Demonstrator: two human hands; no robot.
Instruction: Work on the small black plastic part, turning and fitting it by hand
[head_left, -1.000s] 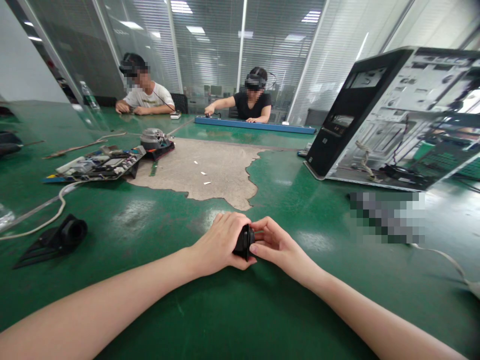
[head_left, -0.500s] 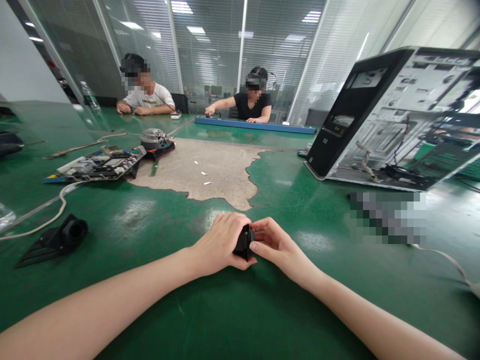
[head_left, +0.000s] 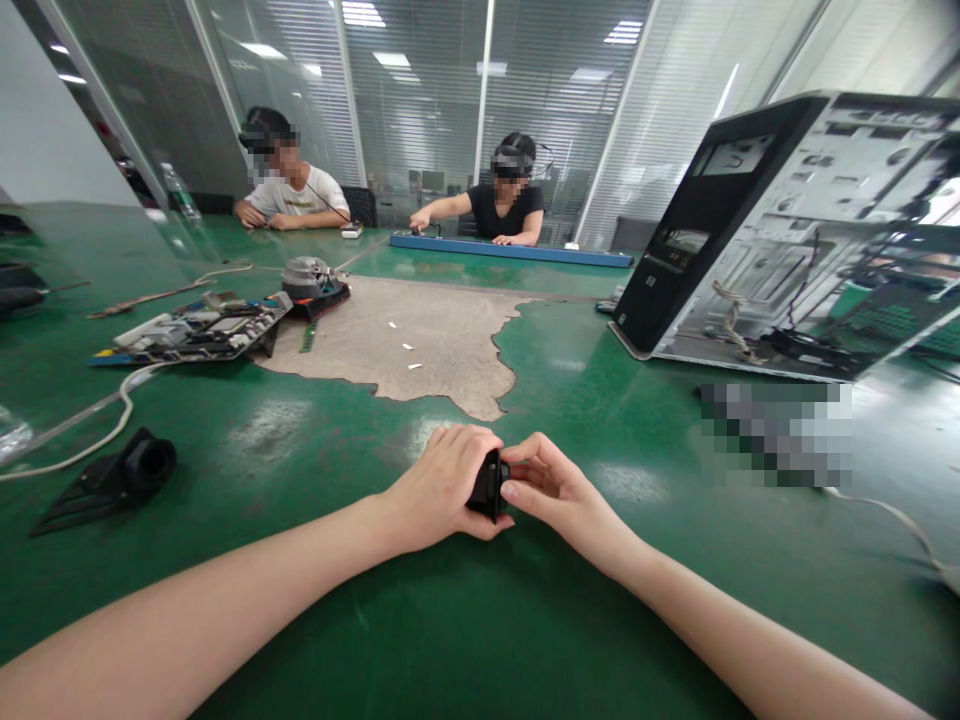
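Note:
A small black boxy part with a flat flange is held just above or on the green table, low in the middle of the view. My left hand wraps round it from the left, thumb below and fingers over the top, hiding much of it. From the right, my right hand closes thumb and fingertips on a short piece that sticks out of the flange side. What kind of part it is I cannot make out. Another black plastic piece with a round opening lies to the left.
An open computer case stands at the right. Behind my hands a bare, peeled patch marks the table. A circuit board and a round cooler are at left. Across the table two people sit, one at a long blue bar.
My hands and the black part stay in nearly the same place; the right fingers shift only very slightly. The person at far left has turned their head a little.

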